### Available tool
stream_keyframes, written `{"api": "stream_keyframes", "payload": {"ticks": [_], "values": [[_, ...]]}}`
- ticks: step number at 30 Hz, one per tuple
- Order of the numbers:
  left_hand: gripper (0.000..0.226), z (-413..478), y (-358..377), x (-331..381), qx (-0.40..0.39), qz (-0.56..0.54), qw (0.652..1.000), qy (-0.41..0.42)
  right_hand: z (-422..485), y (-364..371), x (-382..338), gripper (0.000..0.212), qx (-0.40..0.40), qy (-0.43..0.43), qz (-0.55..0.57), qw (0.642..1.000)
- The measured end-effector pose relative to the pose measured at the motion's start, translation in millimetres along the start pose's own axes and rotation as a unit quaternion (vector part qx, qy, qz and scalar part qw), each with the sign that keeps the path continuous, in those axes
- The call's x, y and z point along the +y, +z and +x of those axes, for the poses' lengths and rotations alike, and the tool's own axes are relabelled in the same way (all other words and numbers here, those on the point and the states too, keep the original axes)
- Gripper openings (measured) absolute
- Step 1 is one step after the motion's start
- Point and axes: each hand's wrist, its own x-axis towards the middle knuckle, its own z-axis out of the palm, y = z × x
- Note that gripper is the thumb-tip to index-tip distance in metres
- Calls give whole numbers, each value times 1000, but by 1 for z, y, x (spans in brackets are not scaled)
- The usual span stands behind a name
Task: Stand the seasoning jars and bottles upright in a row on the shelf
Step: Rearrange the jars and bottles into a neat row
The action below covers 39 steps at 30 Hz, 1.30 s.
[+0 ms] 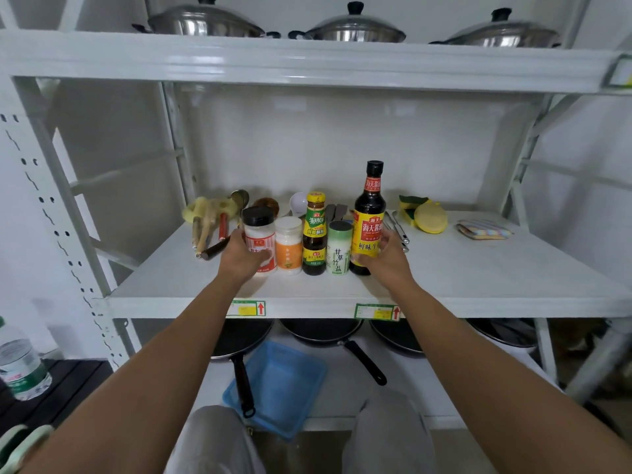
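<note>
- Left hand wraps the black-capped clear jar of white granules with a red-and-white label — fingers curled round its left side and lower front, thumb tip across the label.
- Right hand clasps the tall dark soy-sauce bottle with a red-and-yellow label, fingers bent round the right side and lower label, thumb low on the front.
- Five seasoning containers stand upright in one row near the front of the white metal middle shelf, each just beside or touching the next.
- Between the two held ones, left to right: a short white-lidded jar with an orange label, a slim dark sauce bottle with a yellow cap and green-yellow label, a white-and-green cylindrical salt shaker.
- So, by count — two dark bottles, two jars, one shaker.
- Behind the row lie wooden-handled brushes at left, and yellow-green sponges plus a striped folded cloth at right.
- Three steel lidded pots sit on the top shelf.
- Black frying pans — at least four showing — and a blue plastic tray sit below.
</note>
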Motion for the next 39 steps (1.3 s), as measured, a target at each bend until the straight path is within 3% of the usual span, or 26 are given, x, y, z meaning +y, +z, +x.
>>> {"api": "stream_keyframes", "payload": {"ticks": [14,22,34,37,39], "values": [[66,-3,2,-7,3,-17,1000,17,16,23,20,70,49,37,-14,998],[69,-3,-26,-22,8,-1,1000,26,-6,19,22,49,138,23,-21,990],[78,-14,-31,-27,35,0,999,32,-20,29,11,43,76,41,-3,996],[97,-27,-24,-27,144,-17,985,90,-17,31,16,44,81,43,4,996],[80,-40,-17,-21,247,44,948,195,-14,30,18,45,105,53,22,993]]}}
